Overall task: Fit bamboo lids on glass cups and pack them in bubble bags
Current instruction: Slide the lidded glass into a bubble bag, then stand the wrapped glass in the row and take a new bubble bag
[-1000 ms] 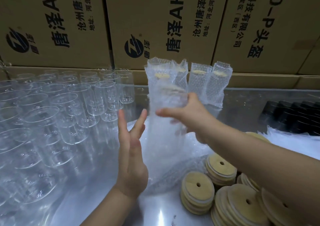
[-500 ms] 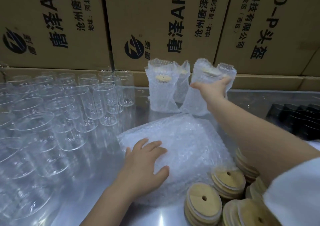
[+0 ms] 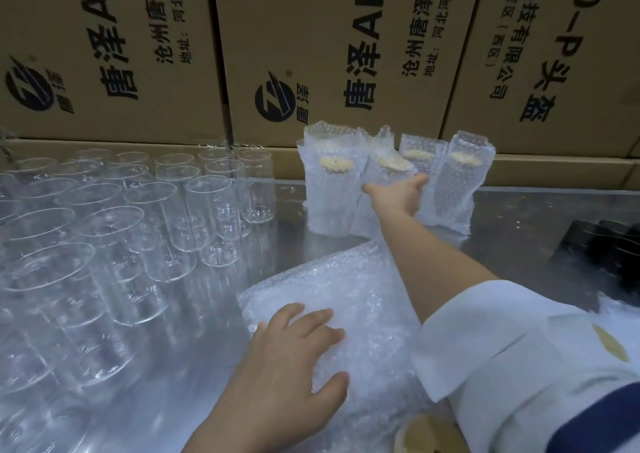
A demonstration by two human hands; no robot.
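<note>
My right hand [image 3: 398,196] reaches to the back of the table, fingers closed around a bagged glass cup [image 3: 379,175] whose bamboo lid shows through the bubble wrap. That cup stands in a row with three other bagged cups [image 3: 332,192] [image 3: 420,154] [image 3: 453,182], squeezed between them. Palm down, my left hand [image 3: 298,352] rests with spread fingers on a flat stack of bubble bags [image 3: 363,300]. Several bare glass cups [image 3: 207,210] stand upright at the left. One bamboo lid [image 3: 422,435] peeks out at the bottom edge.
Printed cardboard boxes [image 3: 346,54] form a wall right behind the bagged cups. Black objects [image 3: 609,251] lie at the right edge of the steel table [image 3: 519,217]. My white sleeve [image 3: 519,348] covers the near right corner.
My right hand carried the bagged cup from mid-table to the back row and set it down among the others. My left hand dropped flat onto the bubble bag stack.
</note>
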